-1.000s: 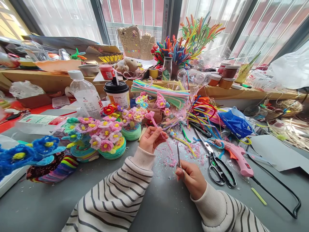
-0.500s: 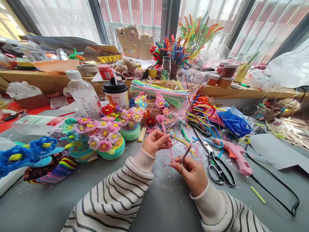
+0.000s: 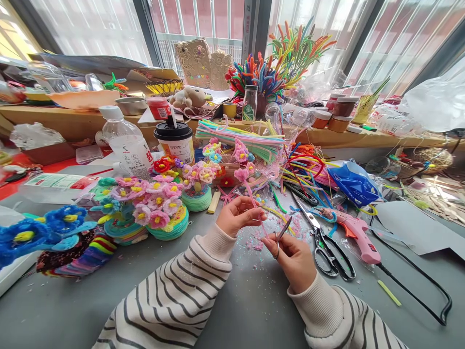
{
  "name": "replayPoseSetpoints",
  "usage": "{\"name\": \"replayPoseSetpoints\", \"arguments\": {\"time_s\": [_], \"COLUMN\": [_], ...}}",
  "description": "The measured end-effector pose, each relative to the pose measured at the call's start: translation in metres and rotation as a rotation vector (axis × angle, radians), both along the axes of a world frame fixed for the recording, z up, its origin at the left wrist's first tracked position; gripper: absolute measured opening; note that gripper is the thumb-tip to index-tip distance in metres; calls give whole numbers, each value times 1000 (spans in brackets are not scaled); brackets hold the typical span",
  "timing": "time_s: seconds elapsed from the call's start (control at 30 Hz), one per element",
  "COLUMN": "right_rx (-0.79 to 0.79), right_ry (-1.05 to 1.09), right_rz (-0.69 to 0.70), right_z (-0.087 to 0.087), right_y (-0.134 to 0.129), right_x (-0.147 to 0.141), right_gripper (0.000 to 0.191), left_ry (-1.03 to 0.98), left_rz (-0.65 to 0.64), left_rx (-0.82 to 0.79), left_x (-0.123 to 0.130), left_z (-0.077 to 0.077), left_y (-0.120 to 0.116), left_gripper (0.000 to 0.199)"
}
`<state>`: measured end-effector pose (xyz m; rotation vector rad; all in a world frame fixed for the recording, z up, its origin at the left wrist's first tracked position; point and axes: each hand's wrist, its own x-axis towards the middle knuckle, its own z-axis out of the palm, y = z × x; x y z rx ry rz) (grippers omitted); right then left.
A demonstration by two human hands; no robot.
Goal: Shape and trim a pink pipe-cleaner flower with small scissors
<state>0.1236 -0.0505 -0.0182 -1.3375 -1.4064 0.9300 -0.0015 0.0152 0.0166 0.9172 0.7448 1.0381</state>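
Note:
My left hand [image 3: 237, 216] pinches a pink pipe cleaner [image 3: 250, 191] between thumb and fingers. At its upper end, a fuzzy pink flower shape [image 3: 241, 174] sticks up beyond the fingers. Small scissors [image 3: 284, 229] are tucked in my right hand [image 3: 295, 261], blades pointing up and away. The right thumb and forefinger also meet at the lower end of the pipe cleaner. Pink fuzz clippings [image 3: 256, 244] and glitter are scattered beneath both hands. Left of them stand pots of pipe-cleaner flowers [image 3: 159, 218], pink with yellow centres.
Large black-handled scissors [image 3: 327, 252] and a pink glue gun [image 3: 359, 237] with a black cord lie to the right. Behind are a pastel pipe-cleaner bundle [image 3: 240, 138], a lidded cup [image 3: 174, 145] and a plastic bottle [image 3: 125, 143]. Blue flowers [image 3: 39, 232] stand at far left.
Both hands have shifted slightly right, and the pink pipe cleaner now tilts more. The right hand still holds the small scissors.

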Motion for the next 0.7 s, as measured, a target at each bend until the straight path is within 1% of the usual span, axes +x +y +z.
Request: {"name": "replayPoseSetpoints", "arguments": {"time_s": [0.1, 0.23, 0.43, 0.53, 0.7], "right_rx": [-14, -6, -36, -109, -335], "right_ry": [-15, -23, -7, 66, 348], "right_rz": [2, -11, 47, 101, 211], "right_z": [1, 1, 1, 3, 3], "right_y": [0, 0, 0, 1, 5], "right_x": [0, 0, 0, 1, 1], "right_gripper": [24, 25, 25, 25, 31], "left_ry": [-19, -6, 35, 59, 95], "left_rz": [4, -47, -66, -60, -21], "left_rx": [17, 14, 15, 30, 27], "left_x": [-1, -1, 1, 1, 1], "left_z": [-3, -4, -4, -6, -7], "left_y": [2, 1, -1, 0, 2], "left_gripper": [24, 22, 21, 21, 25]}}
